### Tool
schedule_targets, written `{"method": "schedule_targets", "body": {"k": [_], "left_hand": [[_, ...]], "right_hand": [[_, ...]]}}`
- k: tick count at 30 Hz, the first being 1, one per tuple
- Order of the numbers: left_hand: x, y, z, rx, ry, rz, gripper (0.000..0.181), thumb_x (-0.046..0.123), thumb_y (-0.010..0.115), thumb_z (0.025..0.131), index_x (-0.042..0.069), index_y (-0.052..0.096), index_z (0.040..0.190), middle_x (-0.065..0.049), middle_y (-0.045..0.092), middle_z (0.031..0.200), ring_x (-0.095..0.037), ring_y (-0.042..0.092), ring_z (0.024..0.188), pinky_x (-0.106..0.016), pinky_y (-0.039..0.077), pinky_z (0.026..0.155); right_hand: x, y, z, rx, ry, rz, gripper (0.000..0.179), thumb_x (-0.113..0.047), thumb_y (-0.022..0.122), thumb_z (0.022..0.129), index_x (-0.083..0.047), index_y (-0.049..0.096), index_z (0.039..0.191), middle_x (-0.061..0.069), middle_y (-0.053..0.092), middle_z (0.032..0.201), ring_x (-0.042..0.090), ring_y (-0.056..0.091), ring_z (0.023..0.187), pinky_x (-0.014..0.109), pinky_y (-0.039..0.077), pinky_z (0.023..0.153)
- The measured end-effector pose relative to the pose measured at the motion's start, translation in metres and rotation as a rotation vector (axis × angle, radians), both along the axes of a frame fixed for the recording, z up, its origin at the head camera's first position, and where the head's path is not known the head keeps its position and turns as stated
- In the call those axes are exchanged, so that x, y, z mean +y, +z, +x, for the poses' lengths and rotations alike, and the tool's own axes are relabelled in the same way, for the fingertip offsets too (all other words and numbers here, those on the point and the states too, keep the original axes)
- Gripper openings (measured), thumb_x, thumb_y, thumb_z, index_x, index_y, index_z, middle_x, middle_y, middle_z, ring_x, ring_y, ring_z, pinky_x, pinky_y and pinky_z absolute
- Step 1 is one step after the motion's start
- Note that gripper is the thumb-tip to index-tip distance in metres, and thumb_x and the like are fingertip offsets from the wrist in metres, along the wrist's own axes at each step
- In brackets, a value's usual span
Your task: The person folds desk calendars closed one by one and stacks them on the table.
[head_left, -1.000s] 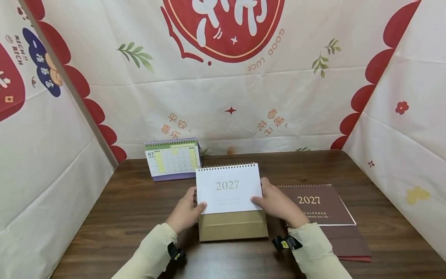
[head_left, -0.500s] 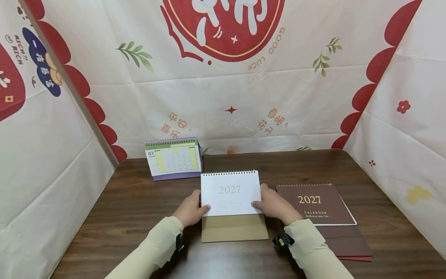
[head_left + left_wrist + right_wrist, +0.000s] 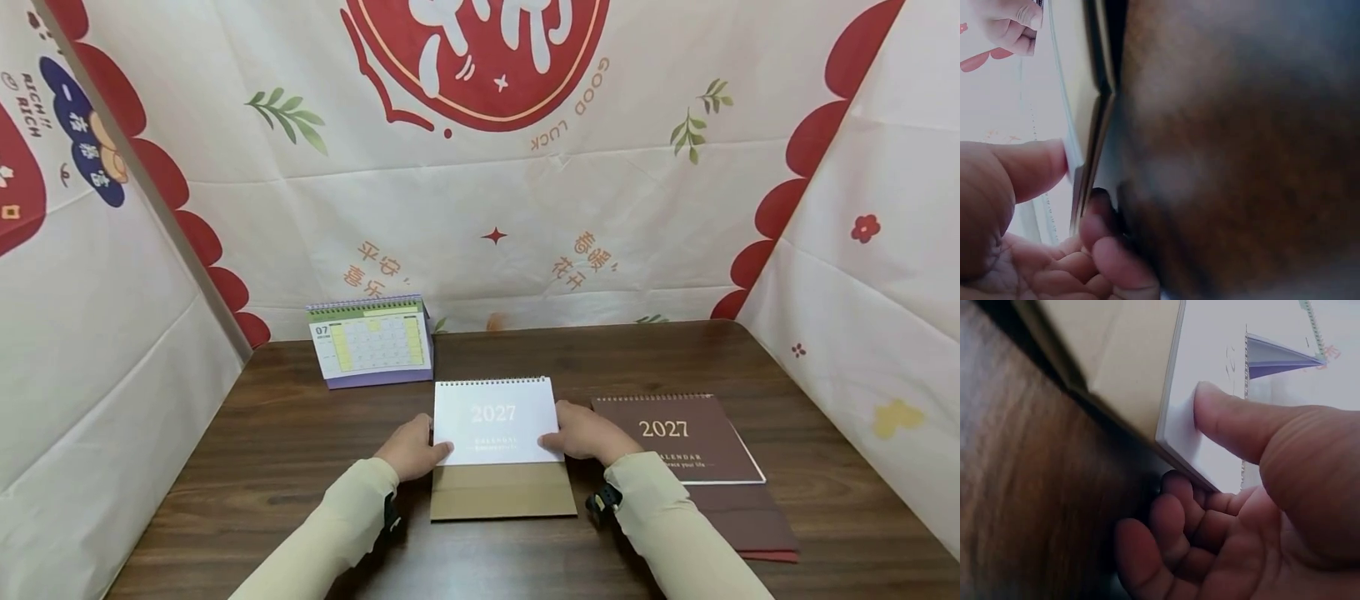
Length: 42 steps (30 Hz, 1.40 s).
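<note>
A white 2027 desk calendar (image 3: 491, 421) with a wire spiral along its top edge and a tan cardboard base (image 3: 502, 493) lies nearly flat, low over the table. On its left side my left hand (image 3: 412, 450) grips the edge. The left wrist view shows that thumb (image 3: 1035, 165) on the front and the fingers curled behind. My right hand (image 3: 592, 432) pinches the opposite edge, its thumb (image 3: 1225, 419) pressing on the white cover and its other fingers curled beneath. Whether the base touches the table is hard to tell.
A brown 2027 calendar (image 3: 686, 442) lies flat on the wooden table (image 3: 300, 467), just right of my right hand. Behind to the left stands a calendar with a green and purple frame (image 3: 371, 342). Printed cloth walls (image 3: 480, 192) enclose the table's back and sides.
The white calendar has been lowered and tilted back flatter, its spiral edge sinking in view. Both hands have kept hold of it. The other two calendars have stayed put.
</note>
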<state>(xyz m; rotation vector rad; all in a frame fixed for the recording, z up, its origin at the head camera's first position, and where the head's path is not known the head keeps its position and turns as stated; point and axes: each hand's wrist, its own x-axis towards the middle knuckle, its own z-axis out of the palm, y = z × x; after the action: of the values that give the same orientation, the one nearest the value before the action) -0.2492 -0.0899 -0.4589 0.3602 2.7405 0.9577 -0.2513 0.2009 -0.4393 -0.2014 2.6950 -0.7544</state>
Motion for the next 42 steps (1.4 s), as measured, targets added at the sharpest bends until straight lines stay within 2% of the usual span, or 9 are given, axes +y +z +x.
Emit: {"method": "schedule_targets", "body": {"k": [4,10,13,16,20,24,27,34,42], "left_hand": [[0.0,0.002,0.0,0.022,-0.004,-0.037,0.033,0.022,0.072,0.091,-0.005,0.058,0.102,-0.011,0.059,0.091,-0.025,0.056,0.086,-0.046,0.049,0.081],[0.002,-0.001,0.002,0.059,-0.006,-0.053,0.034,0.023,0.076,0.088,-0.004,0.059,0.098,-0.013,0.055,0.095,-0.03,0.054,0.097,-0.048,0.046,0.089],[0.002,-0.003,0.002,0.059,0.02,-0.033,0.036,0.023,0.077,0.087,-0.004,0.057,0.101,-0.015,0.056,0.098,-0.031,0.055,0.099,-0.048,0.045,0.091],[0.001,-0.004,0.004,0.049,0.043,-0.013,0.045,0.023,0.077,0.087,-0.006,0.054,0.112,-0.021,0.056,0.109,-0.035,0.055,0.107,-0.05,0.045,0.094],[0.001,-0.006,0.006,0.038,0.057,0.017,0.065,0.026,0.075,0.089,-0.008,0.044,0.135,-0.028,0.047,0.13,-0.04,0.051,0.121,-0.052,0.042,0.099],[0.002,-0.002,0.009,0.052,0.066,0.052,0.07,0.03,0.071,0.092,-0.005,0.04,0.143,-0.029,0.042,0.136,-0.04,0.049,0.124,-0.053,0.041,0.101],[0.007,0.003,0.013,0.122,0.038,0.038,0.063,0.034,0.068,0.094,-0.003,0.046,0.141,-0.027,0.042,0.137,-0.041,0.046,0.126,-0.054,0.041,0.101],[0.031,-0.002,0.017,0.233,-0.183,-0.197,0.074,0.06,0.055,0.094,0.008,0.047,0.146,-0.028,0.019,0.158,-0.048,0.01,0.145,-0.063,0.025,0.11],[0.044,-0.017,0.02,0.173,-0.276,-0.444,0.104,0.084,0.045,0.082,0.018,0.022,0.159,-0.023,0.005,0.163,-0.044,0.002,0.148,-0.068,0.021,0.108]], "right_hand": [[-0.002,0.0,-0.002,-0.048,-0.048,-0.018,0.038,-0.02,0.073,0.091,0.005,0.054,0.113,0.013,0.057,0.089,0.025,0.055,0.067,0.037,0.048,0.059],[-0.005,-0.006,-0.003,-0.044,-0.1,-0.048,0.088,-0.016,0.078,0.087,0.011,0.022,0.149,0.027,0.057,0.121,0.024,0.057,0.063,0.036,0.05,0.051],[-0.007,-0.007,-0.003,-0.041,-0.105,-0.05,0.091,-0.016,0.078,0.087,0.01,0.019,0.151,0.028,0.056,0.126,0.024,0.057,0.062,0.036,0.05,0.05],[-0.006,-0.008,-0.003,-0.044,-0.096,-0.07,0.093,-0.015,0.078,0.087,0.01,0.016,0.152,0.024,0.06,0.119,0.024,0.056,0.059,0.036,0.05,0.049],[-0.004,-0.009,-0.003,-0.035,-0.099,-0.108,0.097,-0.014,0.071,0.089,0.008,0.003,0.154,0.024,0.066,0.087,0.027,0.055,0.051,0.038,0.05,0.049],[-0.002,-0.004,0.0,0.074,-0.079,-0.082,0.088,-0.019,0.064,0.093,0.01,0.007,0.154,0.036,0.058,0.12,0.04,0.065,0.096,0.05,0.052,0.083],[-0.004,-0.001,0.004,0.198,-0.052,-0.032,0.076,-0.024,0.064,0.095,0.01,0.025,0.151,0.035,0.038,0.146,0.046,0.045,0.129,0.058,0.038,0.102],[-0.013,0.002,0.014,0.424,0.102,0.052,0.067,-0.032,0.069,0.094,0.006,0.043,0.144,0.03,0.042,0.144,0.046,0.039,0.134,0.058,0.035,0.105],[-0.025,-0.014,0.024,0.172,0.233,0.194,0.09,-0.056,0.054,0.097,0.003,0.021,0.155,0.03,0.007,0.16,0.047,0.002,0.147,0.069,0.018,0.109]]}}
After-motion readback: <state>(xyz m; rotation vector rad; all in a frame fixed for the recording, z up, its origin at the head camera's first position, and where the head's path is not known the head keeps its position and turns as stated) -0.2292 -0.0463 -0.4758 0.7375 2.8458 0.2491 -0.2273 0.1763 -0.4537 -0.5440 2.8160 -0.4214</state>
